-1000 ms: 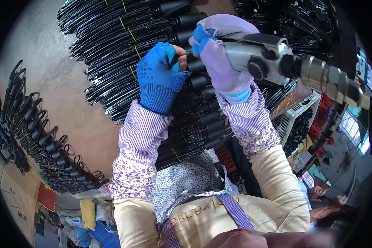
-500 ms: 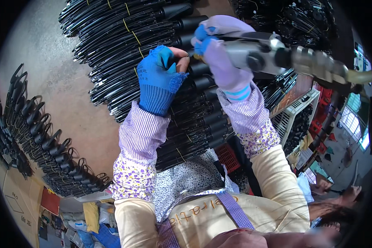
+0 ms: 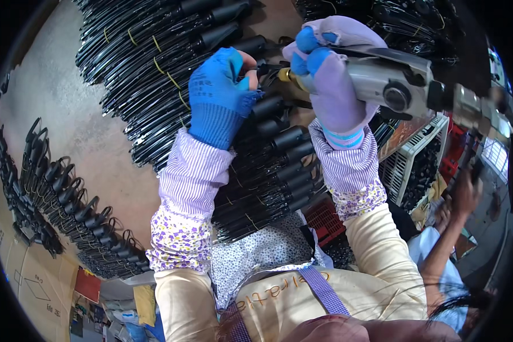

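My left hand (image 3: 218, 91), in a blue coated glove with bare fingertips, pinches the end of a small black rod-like part (image 3: 262, 69). In my right hand (image 3: 339, 71), gloved in lilac with blue fingertips, is a grey metal air screwdriver (image 3: 376, 85). Its yellow nose (image 3: 285, 74) points left at the black part, close to my left fingertips. My right fingers wrap round the tool body. Beneath both hands lie rows of black umbrella frames (image 3: 154, 85), with ribs to the left and dark handles (image 3: 288, 138) to the right.
More frames with looped handles (image 3: 77, 199) line the left side. A white crate (image 3: 407, 159) of black parts stands at right, a red basket (image 3: 323, 223) near my front. A hose fitting (image 3: 467, 105) trails from the tool. Another person's arm (image 3: 451, 231) reaches in at lower right.
My right hand and the screwdriver have moved right, widening the distance from my left hand. The other person's arm has risen at the right. The whole view has shifted slightly.
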Action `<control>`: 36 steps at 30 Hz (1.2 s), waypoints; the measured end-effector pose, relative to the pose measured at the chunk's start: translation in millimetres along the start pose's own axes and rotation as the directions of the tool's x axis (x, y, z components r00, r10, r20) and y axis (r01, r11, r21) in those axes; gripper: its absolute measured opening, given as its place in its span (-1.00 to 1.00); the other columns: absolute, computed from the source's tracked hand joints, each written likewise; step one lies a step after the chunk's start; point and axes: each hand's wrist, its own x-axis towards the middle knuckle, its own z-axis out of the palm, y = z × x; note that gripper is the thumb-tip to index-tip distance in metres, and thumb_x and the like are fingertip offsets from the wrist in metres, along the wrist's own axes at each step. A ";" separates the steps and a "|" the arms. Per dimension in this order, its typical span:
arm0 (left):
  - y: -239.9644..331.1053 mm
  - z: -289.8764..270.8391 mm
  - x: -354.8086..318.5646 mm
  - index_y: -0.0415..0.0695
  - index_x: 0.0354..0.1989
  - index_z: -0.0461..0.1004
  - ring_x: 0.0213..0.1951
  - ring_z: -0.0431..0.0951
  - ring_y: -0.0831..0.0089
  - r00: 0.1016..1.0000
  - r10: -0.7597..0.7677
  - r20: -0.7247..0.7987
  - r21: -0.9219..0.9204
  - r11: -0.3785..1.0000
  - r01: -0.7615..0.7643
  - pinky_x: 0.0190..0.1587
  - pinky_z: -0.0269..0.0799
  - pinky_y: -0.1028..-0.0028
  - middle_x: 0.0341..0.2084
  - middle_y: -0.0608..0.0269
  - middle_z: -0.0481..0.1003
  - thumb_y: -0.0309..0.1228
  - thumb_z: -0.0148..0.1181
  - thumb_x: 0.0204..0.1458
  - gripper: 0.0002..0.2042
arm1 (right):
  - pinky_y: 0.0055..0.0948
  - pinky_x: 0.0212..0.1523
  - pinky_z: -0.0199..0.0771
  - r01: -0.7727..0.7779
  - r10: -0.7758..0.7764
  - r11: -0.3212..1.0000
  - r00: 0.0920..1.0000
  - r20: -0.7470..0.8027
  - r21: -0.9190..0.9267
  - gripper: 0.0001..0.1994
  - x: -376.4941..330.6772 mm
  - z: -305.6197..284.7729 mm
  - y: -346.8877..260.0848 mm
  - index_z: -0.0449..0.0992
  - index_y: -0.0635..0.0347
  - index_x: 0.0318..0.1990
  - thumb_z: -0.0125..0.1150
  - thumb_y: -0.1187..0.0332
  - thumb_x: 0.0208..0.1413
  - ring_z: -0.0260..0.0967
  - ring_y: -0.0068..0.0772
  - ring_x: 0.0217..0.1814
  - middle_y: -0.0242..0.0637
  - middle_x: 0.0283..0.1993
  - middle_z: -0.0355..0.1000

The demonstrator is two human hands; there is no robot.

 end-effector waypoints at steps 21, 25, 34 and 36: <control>3.7 29.5 13.9 -0.05 -0.17 0.49 -0.47 0.49 0.38 0.960 0.278 -0.029 0.306 0.917 -0.256 -0.41 0.46 0.48 -0.40 0.29 0.45 -0.63 0.33 -0.28 -0.59 | -0.43 -0.38 0.49 0.164 -0.143 0.972 0.981 0.129 -0.167 -0.75 21.9 -16.0 24.5 0.49 0.30 -0.09 0.27 0.43 0.08 0.40 -0.39 -0.42 -0.20 -0.31 0.49; -1.0 27.4 13.0 -0.03 -0.11 0.49 -0.47 0.49 0.38 0.956 0.289 -0.053 0.270 0.926 -0.265 -0.40 0.46 0.45 -0.38 0.30 0.46 -0.63 0.35 -0.29 -0.53 | -0.43 -0.39 0.49 0.146 -0.123 0.978 0.980 0.156 -0.146 -0.78 20.5 -14.8 31.3 0.51 0.30 -0.12 0.25 0.45 0.08 0.41 -0.40 -0.42 -0.19 -0.32 0.50; -15.0 2.7 -1.8 -0.13 -0.28 0.54 -0.50 0.47 0.42 0.994 -0.089 -0.065 0.076 0.993 0.094 -0.42 0.43 0.46 -0.44 0.27 0.49 -0.58 0.31 -0.16 -0.78 | -0.51 -0.38 0.54 -0.092 0.117 0.957 0.990 0.075 -0.274 -0.72 9.5 0.5 26.5 0.50 0.32 -0.13 0.24 0.48 -0.06 0.46 -0.45 -0.39 -0.23 -0.29 0.52; -16.3 -2.2 -2.4 -0.14 -0.30 0.54 -0.50 0.47 0.42 0.994 -0.076 -0.075 0.054 0.995 0.080 -0.42 0.42 0.46 -0.45 0.27 0.50 -0.57 0.30 -0.14 -0.82 | -0.51 -0.39 0.54 -0.044 0.085 0.952 0.988 0.125 -0.302 -0.72 10.5 1.2 28.8 0.50 0.32 -0.13 0.24 0.47 -0.06 0.46 -0.45 -0.40 -0.23 -0.29 0.52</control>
